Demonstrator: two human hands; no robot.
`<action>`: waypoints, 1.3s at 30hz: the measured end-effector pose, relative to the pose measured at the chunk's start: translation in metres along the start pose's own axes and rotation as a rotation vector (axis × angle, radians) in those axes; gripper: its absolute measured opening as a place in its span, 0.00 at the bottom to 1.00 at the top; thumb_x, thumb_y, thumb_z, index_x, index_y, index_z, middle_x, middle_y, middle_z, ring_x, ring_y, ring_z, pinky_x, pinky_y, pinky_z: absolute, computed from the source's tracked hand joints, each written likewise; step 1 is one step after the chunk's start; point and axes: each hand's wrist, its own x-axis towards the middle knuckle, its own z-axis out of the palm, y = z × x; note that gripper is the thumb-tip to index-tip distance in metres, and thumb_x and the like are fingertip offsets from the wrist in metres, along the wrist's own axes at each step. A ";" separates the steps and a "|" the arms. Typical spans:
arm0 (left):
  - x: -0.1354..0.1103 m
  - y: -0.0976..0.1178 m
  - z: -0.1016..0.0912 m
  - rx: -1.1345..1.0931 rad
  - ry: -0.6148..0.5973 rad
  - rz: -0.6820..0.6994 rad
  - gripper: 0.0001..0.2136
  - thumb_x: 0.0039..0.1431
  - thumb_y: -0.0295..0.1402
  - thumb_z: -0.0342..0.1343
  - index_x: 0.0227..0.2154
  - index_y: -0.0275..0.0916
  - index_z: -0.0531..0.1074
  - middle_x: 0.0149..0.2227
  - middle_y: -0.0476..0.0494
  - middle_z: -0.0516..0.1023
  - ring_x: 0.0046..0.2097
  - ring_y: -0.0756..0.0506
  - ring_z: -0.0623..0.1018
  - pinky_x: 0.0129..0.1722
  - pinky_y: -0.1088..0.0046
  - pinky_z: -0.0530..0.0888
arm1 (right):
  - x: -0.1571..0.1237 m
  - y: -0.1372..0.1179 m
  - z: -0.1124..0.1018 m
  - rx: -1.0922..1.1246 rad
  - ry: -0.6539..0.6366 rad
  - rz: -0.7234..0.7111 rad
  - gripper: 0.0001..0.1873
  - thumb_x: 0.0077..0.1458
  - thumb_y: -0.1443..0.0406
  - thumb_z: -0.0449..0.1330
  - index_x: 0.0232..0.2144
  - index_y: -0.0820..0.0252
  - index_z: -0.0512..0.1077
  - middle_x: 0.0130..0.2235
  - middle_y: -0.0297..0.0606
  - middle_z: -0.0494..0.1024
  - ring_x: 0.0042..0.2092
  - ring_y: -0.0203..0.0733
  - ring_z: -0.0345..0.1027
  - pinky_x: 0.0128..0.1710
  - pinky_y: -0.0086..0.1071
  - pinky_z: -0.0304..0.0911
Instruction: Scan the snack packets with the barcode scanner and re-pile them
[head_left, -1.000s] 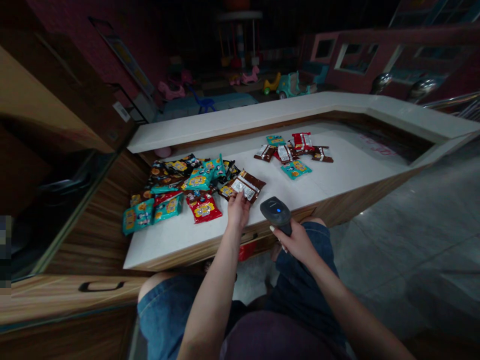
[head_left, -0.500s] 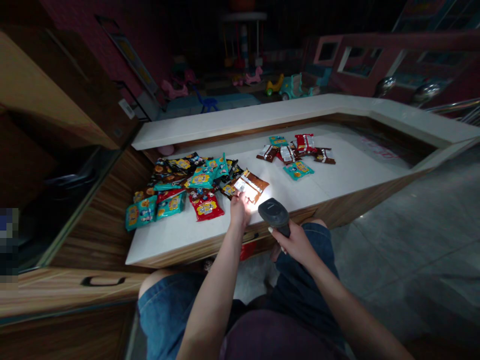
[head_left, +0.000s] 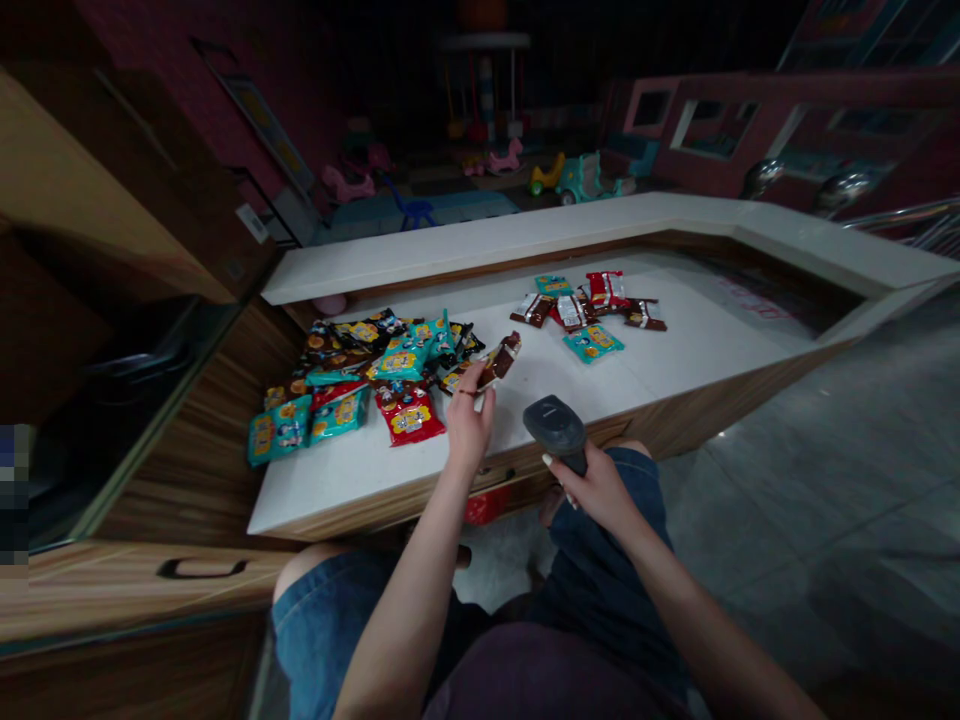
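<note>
My left hand is closed on a brown snack packet, which is tilted on edge above the counter beside the packet pile. In my right hand is a dark handheld barcode scanner, its head toward the counter and no light showing from it. Left of my left hand lies a heap of snack packets: a red packet, a teal packet and several black ones. Farther right is a looser group with a teal packet, a red packet and a brown packet.
The white counter has a raised ledge along its far side. A cardboard box stands at the left above a wooden cabinet. Beyond the ledge are toy riders, including a teal toy car.
The brown packet has been turned from lying face-up to standing tilted, in my left hand. The bright scanner light on it is gone. My right hand stays nearly still.
</note>
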 end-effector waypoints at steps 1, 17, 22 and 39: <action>0.001 0.003 -0.006 0.082 -0.056 0.043 0.20 0.55 0.25 0.67 0.50 0.47 0.81 0.61 0.42 0.78 0.67 0.38 0.72 0.73 0.60 0.59 | 0.000 0.000 -0.001 -0.001 0.002 0.001 0.17 0.55 0.50 0.63 0.37 0.57 0.74 0.17 0.31 0.72 0.21 0.46 0.71 0.21 0.31 0.63; 0.022 -0.007 0.018 0.283 -0.103 0.075 0.17 0.49 0.20 0.63 0.42 0.43 0.81 0.57 0.36 0.78 0.66 0.34 0.71 0.73 0.54 0.57 | 0.002 0.015 -0.014 0.037 0.057 0.038 0.17 0.54 0.49 0.64 0.32 0.55 0.71 0.15 0.28 0.68 0.17 0.41 0.65 0.19 0.31 0.60; 0.028 -0.025 0.093 0.055 -0.349 0.033 0.19 0.50 0.22 0.66 0.45 0.46 0.81 0.58 0.38 0.79 0.65 0.35 0.73 0.73 0.56 0.58 | 0.004 0.023 -0.028 0.039 0.092 0.075 0.18 0.53 0.47 0.64 0.31 0.52 0.68 0.15 0.28 0.69 0.16 0.43 0.65 0.19 0.34 0.61; 0.049 -0.064 0.151 -0.016 -0.371 -0.129 0.13 0.52 0.23 0.68 0.40 0.43 0.82 0.48 0.39 0.84 0.59 0.34 0.77 0.71 0.53 0.60 | 0.002 0.028 -0.043 0.037 0.204 0.078 0.22 0.50 0.42 0.64 0.26 0.51 0.66 0.16 0.30 0.69 0.17 0.42 0.66 0.21 0.35 0.64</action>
